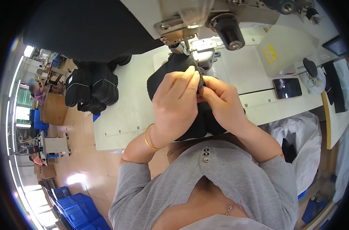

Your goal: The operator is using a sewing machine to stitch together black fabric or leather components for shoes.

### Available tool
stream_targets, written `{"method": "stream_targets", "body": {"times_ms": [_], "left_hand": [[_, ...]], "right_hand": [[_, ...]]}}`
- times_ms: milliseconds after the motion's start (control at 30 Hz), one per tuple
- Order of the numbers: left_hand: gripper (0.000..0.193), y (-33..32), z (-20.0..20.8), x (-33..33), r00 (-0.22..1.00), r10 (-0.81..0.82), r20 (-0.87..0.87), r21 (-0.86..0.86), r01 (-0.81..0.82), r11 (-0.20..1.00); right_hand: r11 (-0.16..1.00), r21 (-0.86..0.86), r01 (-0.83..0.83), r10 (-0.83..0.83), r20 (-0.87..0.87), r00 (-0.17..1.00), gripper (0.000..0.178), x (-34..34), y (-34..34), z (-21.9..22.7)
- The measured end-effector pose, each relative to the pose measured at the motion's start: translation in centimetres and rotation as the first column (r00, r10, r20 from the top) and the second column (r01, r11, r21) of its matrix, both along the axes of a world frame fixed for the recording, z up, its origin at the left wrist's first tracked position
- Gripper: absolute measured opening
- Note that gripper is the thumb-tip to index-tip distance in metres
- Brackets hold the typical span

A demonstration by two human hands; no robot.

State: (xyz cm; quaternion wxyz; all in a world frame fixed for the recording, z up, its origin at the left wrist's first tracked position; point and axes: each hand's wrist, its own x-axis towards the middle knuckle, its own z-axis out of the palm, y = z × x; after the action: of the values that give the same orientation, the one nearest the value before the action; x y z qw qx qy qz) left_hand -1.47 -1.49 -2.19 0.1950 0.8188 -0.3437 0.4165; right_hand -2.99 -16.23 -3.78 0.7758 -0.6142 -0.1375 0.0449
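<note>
A black fabric piece (159, 78) lies under the needle and presser foot (179, 48) of a sewing machine (176, 28). My left hand (176, 101) rests on it, fingers bent and pressed together over its right edge. Close beside it, my right hand (222, 101) pinches the same edge between thumb and fingers. The fingertips of both hands nearly meet there. More black fabric (205, 124) hangs below my hands at the table's front edge; whether it joins the piece under the needle, I cannot tell.
Bundled stacks of black cut pieces (92, 88) sit on the left of the white table (124, 111). A phone (287, 88) lies at the right. White plastic bag (301, 142) stands right of me. Blue crates (80, 211) are on the floor, lower left. Another person (39, 92) is far left.
</note>
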Motion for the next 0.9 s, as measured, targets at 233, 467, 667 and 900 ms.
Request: {"method": "stream_targets", "body": {"times_ms": [233, 467, 667, 900], "left_hand": [[0.033, -0.3, 0.0, 0.2, 0.999, 0.046, 0.004, 0.017, -0.046, 0.999], [0.032, 0.4, 0.0, 1.5, 0.997, 0.04, 0.061, 0.062, -0.044, 0.997], [0.028, 0.7, 0.1, 2.4, 0.997, 0.032, 0.071, 0.062, -0.036, 0.997], [0.025, 1.4, 0.5, 2.5, 1.0, 0.016, -0.004, 0.031, -0.016, 0.999]], "right_hand": [[0.995, 0.092, -0.027, 0.031, -0.05, 0.998, 0.023, 0.6, 0.0, 0.0], [0.992, 0.124, -0.018, 0.023, -0.046, 0.999, 0.022, 1.4, 0.6, -0.2], [0.986, 0.165, -0.022, 0.032, -0.058, 0.998, 0.021, 2.3, 1.1, -0.2], [0.974, 0.224, 0.022, -0.011, -0.051, 0.999, 0.02, 2.5, 2.1, -1.1]]}}
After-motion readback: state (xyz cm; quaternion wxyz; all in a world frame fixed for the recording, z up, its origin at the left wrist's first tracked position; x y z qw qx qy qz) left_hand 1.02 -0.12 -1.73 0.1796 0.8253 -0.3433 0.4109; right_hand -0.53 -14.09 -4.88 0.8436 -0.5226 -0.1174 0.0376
